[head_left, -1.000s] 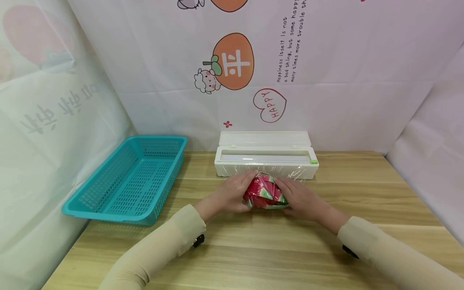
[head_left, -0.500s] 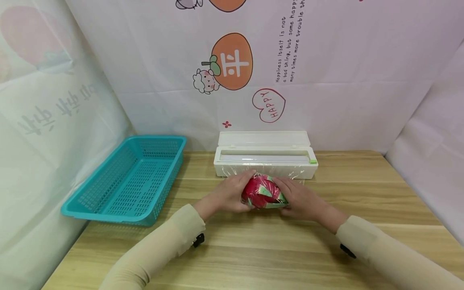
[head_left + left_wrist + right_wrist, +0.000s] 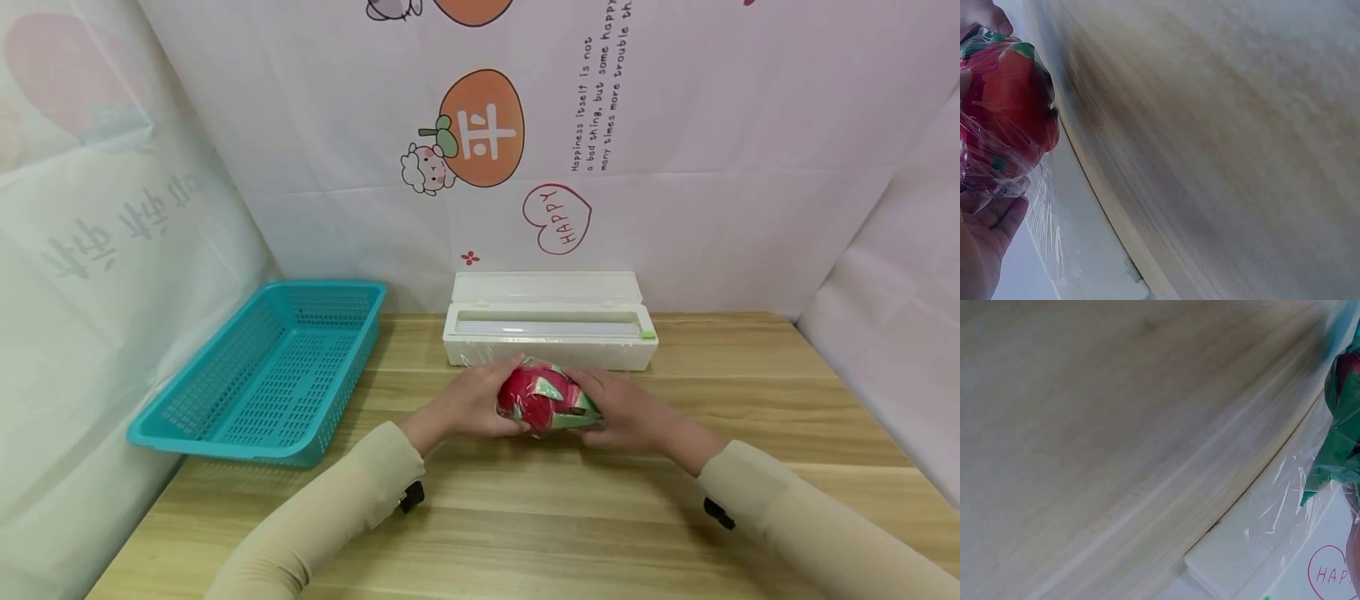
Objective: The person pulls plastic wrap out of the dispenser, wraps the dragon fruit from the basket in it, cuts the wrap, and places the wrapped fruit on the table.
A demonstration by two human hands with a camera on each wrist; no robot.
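Note:
A red dragon fruit (image 3: 542, 398) with green-tipped scales is wrapped in clear cling film, and I hold it between both hands above the table, just in front of the white dispenser (image 3: 551, 354). My left hand (image 3: 480, 402) grips its left end, and my right hand (image 3: 626, 412) grips its right end. The left wrist view shows the film (image 3: 1004, 150) wrinkled and stretched over the fruit. A sheet of film (image 3: 1279, 500) runs from the fruit back towards the dispenser in the right wrist view. The fingers behind the fruit are hidden.
The dispenser's lid (image 3: 546, 287) stands up at the back, with a roll (image 3: 547, 327) inside and a green piece (image 3: 648, 335) at its right end. To the left is a blue-green plastic basket (image 3: 300, 375). White printed cloth (image 3: 675, 125) walls the wooden table (image 3: 525, 533).
The dragon fruit has turned in my hands, so a smoother red side now faces up and the green scales have shifted right. Both hands stay at nearly the same spot.

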